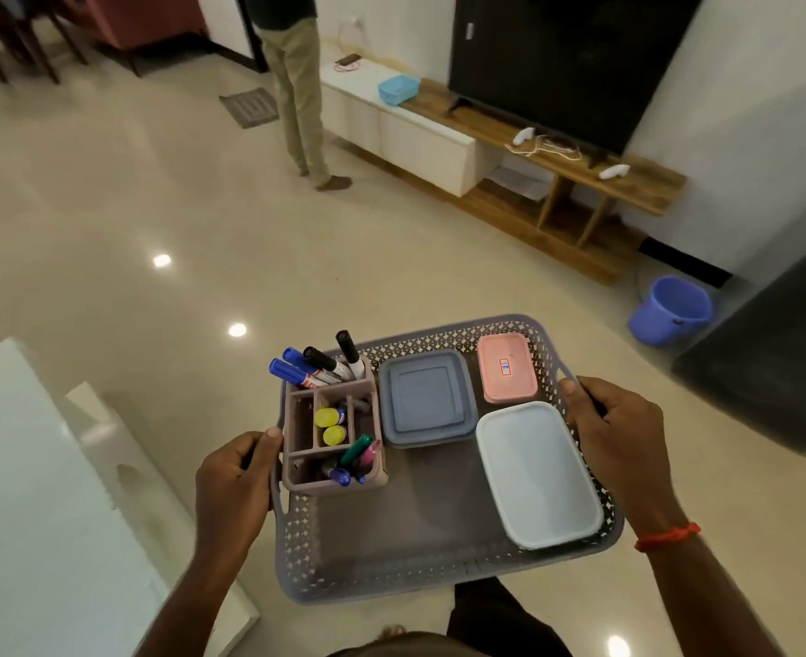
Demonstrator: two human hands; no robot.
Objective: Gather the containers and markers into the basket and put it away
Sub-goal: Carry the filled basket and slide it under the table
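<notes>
A grey perforated basket (391,569) hangs in the air over the floor. My left hand (235,471) grips its left handle and my right hand (614,422) grips its right handle. Inside at the left stands a pink divided organizer (299,431) with several markers (318,367) poking out of it. A grey-blue square container (427,398), a small pink container (507,367) and a larger white container (538,471) lie beside it in the basket.
A white table (36,490) lies at my left. A person (299,87) stands ahead by a wooden TV cabinet (510,135) carrying a small blue basket (397,90) and a television (562,59). A blue bucket (671,310) sits on the floor at right, next to dark furniture (770,367).
</notes>
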